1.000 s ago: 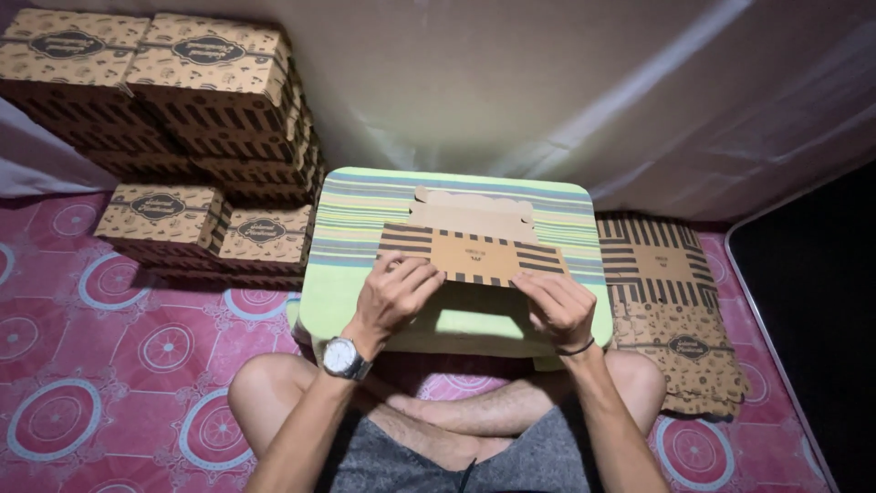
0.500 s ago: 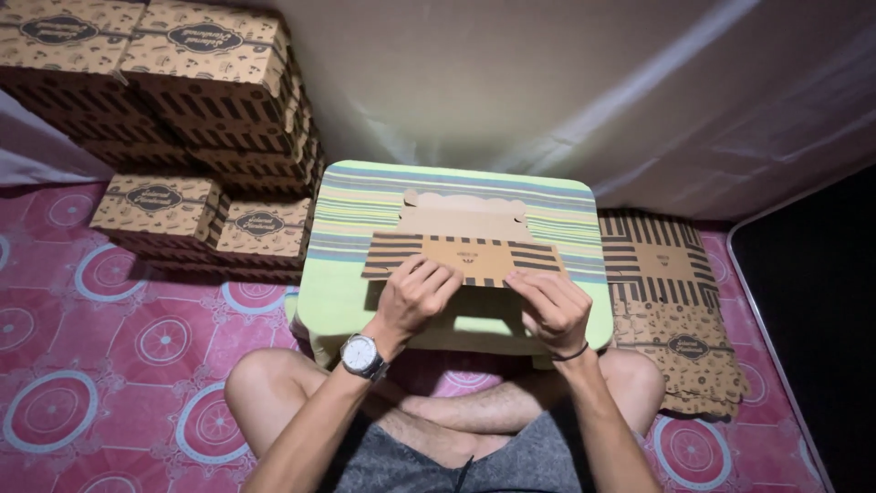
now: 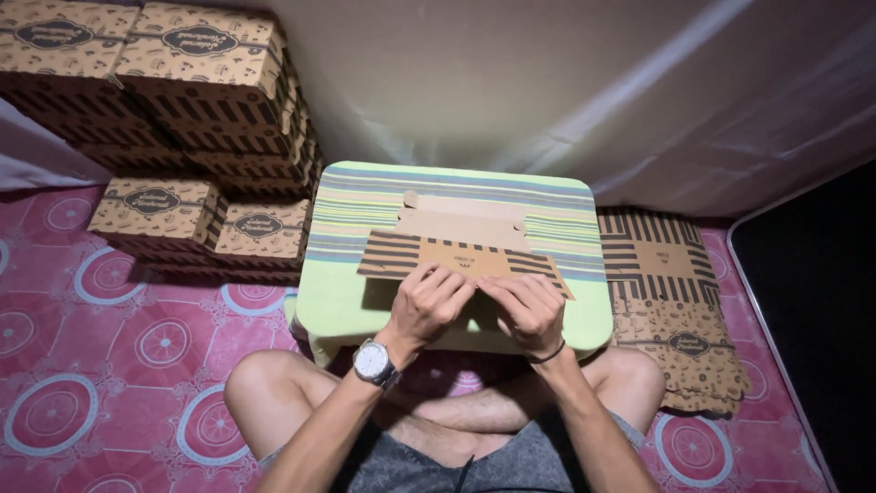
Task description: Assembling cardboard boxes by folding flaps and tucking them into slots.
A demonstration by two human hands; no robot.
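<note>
On small green striped table [image 3: 347, 310], flat cardboard box blank [image 3: 461, 242] lies centred. Left hand [image 3: 429, 301] & right hand [image 3: 527, 306] press side by side on its near flap, fingers curled over edge. Risk: uneven pressure could crease flap crooked or tear it.

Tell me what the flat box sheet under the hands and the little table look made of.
Flat box sheet: matte brown cardboard, judging by its cut tabs, fold lines and printed stripes. Little table: top looks like smooth plastic or laminate, pale green with coloured stripes and rounded corners; which one is unclear.
</note>
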